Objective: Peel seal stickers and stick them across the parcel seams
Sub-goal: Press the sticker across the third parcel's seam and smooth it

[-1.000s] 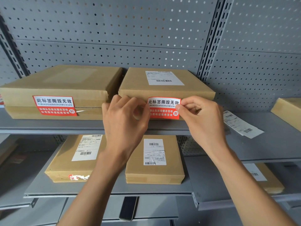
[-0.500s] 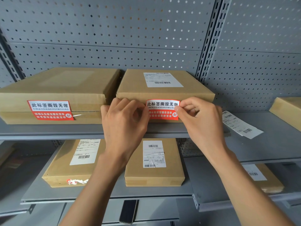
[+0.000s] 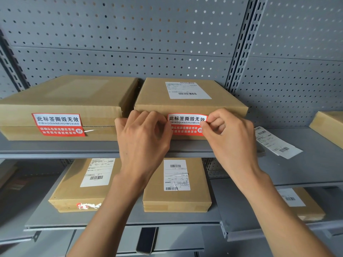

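Red-and-white seal sticker (image 3: 186, 124) stayed pinched by both hands, left hand (image 3: 143, 138), right hand (image 3: 227, 134) | pressed lower onto flat brown cardboard parcel (image 3: 187, 101) front | seam nearly covered.

I see a red-and-white seal sticker (image 3: 186, 124) lying flat across the front seam of the right cardboard parcel (image 3: 187, 102) on the upper shelf, its side edges pinched, while the left parcel (image 3: 63, 101) beside it already wears its own seal sticker (image 3: 58, 125).

Left hand (image 3: 143, 138) covers the seal sticker's (image 3: 186, 124) left edge; right hand (image 3: 228, 134) covers its right corner. Right of the sticker, another box (image 3: 328, 127) is cropped.
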### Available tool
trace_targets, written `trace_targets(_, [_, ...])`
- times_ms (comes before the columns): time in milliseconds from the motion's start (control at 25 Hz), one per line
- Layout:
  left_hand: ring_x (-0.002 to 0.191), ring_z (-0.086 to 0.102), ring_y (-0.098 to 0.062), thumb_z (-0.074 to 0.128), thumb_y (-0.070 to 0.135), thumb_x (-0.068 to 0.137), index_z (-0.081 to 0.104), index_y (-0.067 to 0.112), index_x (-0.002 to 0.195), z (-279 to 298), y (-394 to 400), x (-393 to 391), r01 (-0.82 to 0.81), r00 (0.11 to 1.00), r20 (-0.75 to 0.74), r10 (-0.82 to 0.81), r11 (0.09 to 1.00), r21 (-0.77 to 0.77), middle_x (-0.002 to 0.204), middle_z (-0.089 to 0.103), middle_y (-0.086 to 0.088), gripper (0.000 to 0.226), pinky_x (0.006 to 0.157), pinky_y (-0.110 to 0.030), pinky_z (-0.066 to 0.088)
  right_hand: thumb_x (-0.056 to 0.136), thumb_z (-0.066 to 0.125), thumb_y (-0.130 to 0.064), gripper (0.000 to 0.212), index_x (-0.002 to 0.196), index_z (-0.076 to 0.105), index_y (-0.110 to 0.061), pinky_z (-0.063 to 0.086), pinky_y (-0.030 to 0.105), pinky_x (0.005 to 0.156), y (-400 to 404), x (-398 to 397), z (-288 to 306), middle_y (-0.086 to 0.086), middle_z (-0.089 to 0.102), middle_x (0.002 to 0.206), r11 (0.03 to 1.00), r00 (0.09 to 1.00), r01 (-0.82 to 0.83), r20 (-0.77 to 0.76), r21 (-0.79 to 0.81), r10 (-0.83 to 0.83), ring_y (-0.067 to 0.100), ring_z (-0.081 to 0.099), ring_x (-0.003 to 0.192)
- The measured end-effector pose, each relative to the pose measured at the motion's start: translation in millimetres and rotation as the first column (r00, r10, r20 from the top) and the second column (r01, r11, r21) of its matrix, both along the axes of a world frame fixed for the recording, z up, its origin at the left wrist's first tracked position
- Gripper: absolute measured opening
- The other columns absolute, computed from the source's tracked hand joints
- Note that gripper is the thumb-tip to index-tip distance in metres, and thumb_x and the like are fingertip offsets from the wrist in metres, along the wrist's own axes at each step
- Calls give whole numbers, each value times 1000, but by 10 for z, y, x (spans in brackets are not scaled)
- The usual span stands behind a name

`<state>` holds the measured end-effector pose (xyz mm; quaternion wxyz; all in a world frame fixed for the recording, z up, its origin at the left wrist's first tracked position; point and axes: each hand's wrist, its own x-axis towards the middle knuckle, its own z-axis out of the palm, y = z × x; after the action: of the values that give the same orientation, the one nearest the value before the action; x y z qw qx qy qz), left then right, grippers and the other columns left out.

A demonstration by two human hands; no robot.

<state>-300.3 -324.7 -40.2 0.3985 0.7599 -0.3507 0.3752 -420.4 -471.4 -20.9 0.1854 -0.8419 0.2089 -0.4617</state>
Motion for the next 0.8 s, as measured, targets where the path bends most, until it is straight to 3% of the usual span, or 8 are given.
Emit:
trace_targets(200, [78, 55, -27, 75, 24, 90, 66, 18, 85, -36, 9, 59, 6, 999, 53, -6, 1000, -13, 78, 65, 5, 12, 72, -41, 34, 87, 79, -20, 15, 88, 65, -16, 55, 44, 69, -35, -9, -75, -5, 65, 77, 995, 997, -1, 70, -98, 8, 17, 57, 72])
trace_targets(280, [84, 56, -32, 74, 22, 92, 71, 15, 88, -37, 12, 71, 18, 986, 164, -15, 1000, -15, 91, 68, -1, 9, 71, -43, 36, 90, 77, -17, 10, 93, 69, -11, 53, 46, 76, -64, -41, -112, 0, 67, 90, 973, 991, -25, 120, -230, 54, 17, 57, 81])
trace_targets(360, [99, 60, -33, 74, 22, 93, 75, 14, 96, 2, 19, 95, 64, 961, 270, -65, 998, 13, 109, 71, -4, 9, 77, -43, 37, 93, 74, -17, 13, 102, 74, -8, 50, 48, 83, -86, -47, -126, 7, 70, 106, 922, 988, -23, 131, -386, 79, 27, 62, 94])
trace_targets(520, [130, 60, -32, 72, 29, 97, 79, 20, 115, 63, 9, 265, 157, 888, 397, -231, 965, 210, 136, 67, -7, 20, 97, -53, 39, 92, 76, -17, 26, 118, 77, -12, 41, 49, 95, -161, 13, -140, 10, 68, 132, 809, 994, -32, 64, -587, 85, 30, 63, 116])
trace_targets(680, [135, 57, -37, 74, 31, 97, 79, 23, 118, 69, 24, 472, 213, 811, 436, -389, 892, 399, 142, 63, -11, 23, 103, -59, 41, 92, 77, -17, 30, 122, 77, -18, 39, 60, 106, -306, 37, -166, 10, 64, 142, 711, 986, -147, -46, -687, 159, 29, 62, 128])
trace_targets(800, [134, 57, -40, 75, 29, 96, 77, 20, 120, 117, 49, 553, 231, 784, 431, -447, 854, 467, 146, 60, -14, 26, 100, -57, 46, 93, 77, -21, 33, 125, 75, -21, 38, 59, 108, -401, 47, -159, 9, 60, 147, 672, 978, -209, -134, -710, 163, 28, 60, 132])
